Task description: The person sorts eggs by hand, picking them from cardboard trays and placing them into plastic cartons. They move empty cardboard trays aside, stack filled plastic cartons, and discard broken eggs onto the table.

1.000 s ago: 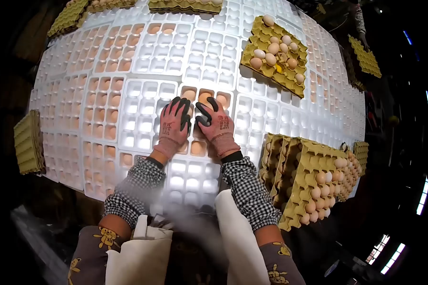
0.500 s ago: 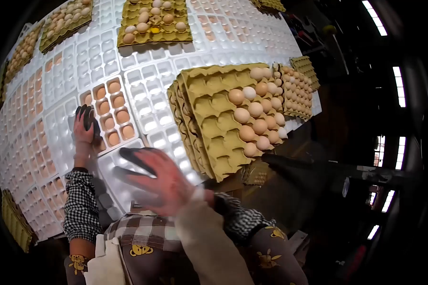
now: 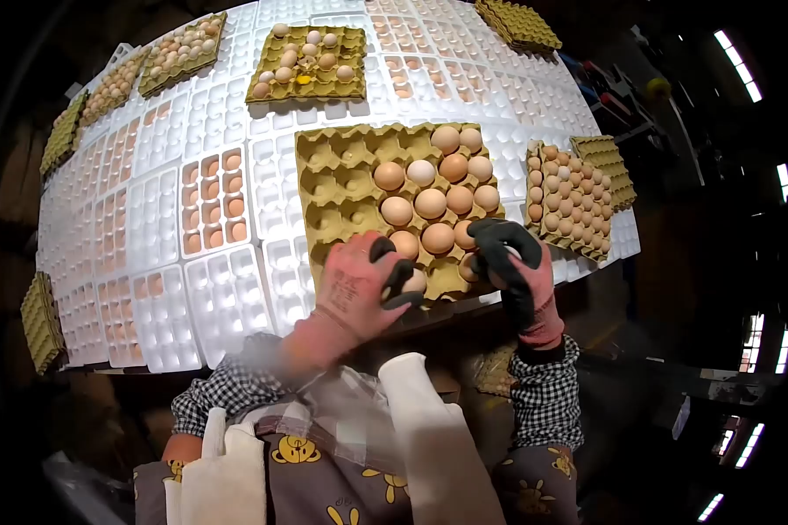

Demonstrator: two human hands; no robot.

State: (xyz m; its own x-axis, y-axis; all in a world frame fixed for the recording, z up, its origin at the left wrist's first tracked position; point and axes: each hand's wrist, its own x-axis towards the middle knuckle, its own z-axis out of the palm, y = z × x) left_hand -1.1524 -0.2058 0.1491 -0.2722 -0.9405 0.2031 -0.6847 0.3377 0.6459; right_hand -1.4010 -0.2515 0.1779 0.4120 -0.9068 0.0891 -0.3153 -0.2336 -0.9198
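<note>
Both my hands wear pink gloves with dark fingers and work at the front edge of a yellowish pulp egg tray (image 3: 328, 188). My left hand (image 3: 352, 290) curls its fingers round an egg (image 3: 415, 283) in the front row. Beyond the left fingertips sit brown eggs (image 3: 438, 238) in the tray's cups. At the tray's front right corner, my right hand (image 3: 524, 278) is closed with a pale egg (image 3: 496, 279) partly showing between its fingers. A single white egg (image 3: 421, 172) stands out among the brown ones further back. The tray's left cups hold nothing.
A white egg carton (image 3: 186, 206) filled with brown eggs lies to the left among many white cartons. Behind is another pulp tray (image 3: 353, 66) with eggs and a broken yolk (image 3: 303, 80). At right stands an egg-filled tray (image 3: 572, 201). The table's front edge runs below my hands.
My left hand has left the filled carton and reached the pulp tray. My right hand has gone rightward from above the white cartons to the tray's front corner. The camera view has shifted.
</note>
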